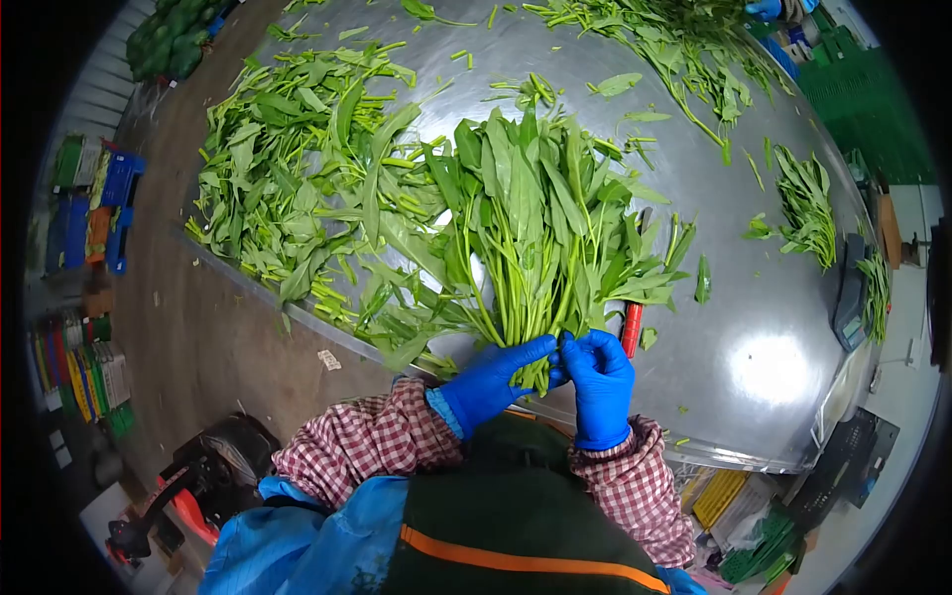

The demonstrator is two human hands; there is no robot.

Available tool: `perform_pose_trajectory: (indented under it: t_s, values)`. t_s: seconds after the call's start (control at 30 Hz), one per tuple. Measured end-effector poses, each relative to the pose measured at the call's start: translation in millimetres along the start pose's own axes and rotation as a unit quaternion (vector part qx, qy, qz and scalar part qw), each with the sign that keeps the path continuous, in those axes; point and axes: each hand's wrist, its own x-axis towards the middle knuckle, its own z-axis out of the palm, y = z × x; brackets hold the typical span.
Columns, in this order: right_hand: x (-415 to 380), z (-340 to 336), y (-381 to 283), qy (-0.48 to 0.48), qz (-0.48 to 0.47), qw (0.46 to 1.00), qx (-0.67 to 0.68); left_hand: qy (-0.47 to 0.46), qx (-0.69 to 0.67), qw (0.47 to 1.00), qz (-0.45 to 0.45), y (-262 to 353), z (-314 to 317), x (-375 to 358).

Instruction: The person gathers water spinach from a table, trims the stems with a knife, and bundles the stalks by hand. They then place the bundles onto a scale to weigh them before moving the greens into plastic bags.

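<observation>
A thick bunch of leafy greens, water spinach by its look (526, 218), lies on the metal table (714, 397) with its stems toward me. My left hand (488, 382), in a blue glove, is wrapped round the lower stems. Beside it, my right hand (600, 382), also gloved, is closed in a pinch at the right edge of the stems; what its fingertips hold is hidden. Just beyond the right hand, a red handle (632, 329) sticks out from under the leaves.
A large heap of loose greens (288, 169) covers the table's left side. More greens (674, 59) lie at the far side, near another person's gloved hand (766, 9). A small bundle (805, 208) and a dark grey device (850, 293) sit along the right edge.
</observation>
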Motion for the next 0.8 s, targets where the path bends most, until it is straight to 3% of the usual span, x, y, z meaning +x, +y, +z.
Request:
perform_pose_trajectory:
  t_s: [0.03,0.1,0.13,0.2,0.23,0.27,0.3,0.33,0.4,0.43,0.47,0.5,0.53,0.57,0.6,0.63,0.7,0.77,0.8]
  values:
    - [-1,-1,1,-0.009,-0.022,1.000,-0.007,0.000,-0.001,1.000,0.000,1,1,-2]
    - [-2,-4,3,-0.030,-0.027,0.999,-0.005,0.032,0.196,0.980,0.013,3,0,-6]
    - [-2,-5,4,-0.045,-0.043,0.998,-0.019,0.032,0.196,0.980,0.012,1,-3,-5]
    - [0,-10,9,-0.061,-0.060,0.996,-0.034,0.011,0.305,0.946,0.109,-6,-13,-3]
    - [1,-14,10,-0.066,-0.141,0.980,-0.127,0.011,0.304,0.946,0.110,-4,-12,-4]
    - [2,-16,11,-0.071,-0.219,0.948,-0.218,0.007,0.461,0.869,0.180,-2,-11,-6]
    - [-1,-18,10,-0.072,-0.218,0.948,-0.219,0.004,0.600,0.762,0.244,-1,-9,-8]
    - [-7,-15,2,-0.103,-0.224,0.938,-0.245,0.005,0.600,0.762,0.245,-2,-8,-8]
    - [-12,-15,1,-0.218,-0.265,0.896,-0.283,0.049,0.514,0.832,0.203,-5,-3,-5]
    - [-16,-9,-3,-0.219,-0.266,0.895,-0.283,0.065,0.482,0.853,0.189,-5,0,-3]
    - [-25,3,-12,-0.332,-0.254,0.879,-0.229,0.070,0.306,0.943,0.112,0,7,2]
    - [-31,10,-20,-0.440,-0.238,0.849,-0.172,0.072,0.115,0.990,0.030,6,14,6]
    - [-35,-3,-28,-0.329,-0.180,0.912,-0.163,0.109,0.089,0.990,-0.028,11,21,8]
    - [-23,2,-39,-0.221,-0.109,0.969,-0.016,0.054,0.067,0.996,0.008,12,18,2]
    - [-10,7,-51,-0.088,-0.069,0.977,0.182,0.055,0.096,0.993,0.045,5,14,1]
    - [2,12,-63,0.041,-0.077,0.938,0.335,0.054,0.127,0.987,0.083,-1,10,1]
    - [40,-49,-26,0.066,0.036,0.983,0.168,0.040,0.091,0.993,0.063,2,13,3]
    - [28,-38,0,-0.008,0.161,0.980,0.118,0.030,0.045,0.998,0.037,1,10,4]
    - [22,-24,15,-0.050,0.109,0.990,0.070,0.026,0.188,0.982,-0.001,4,2,2]
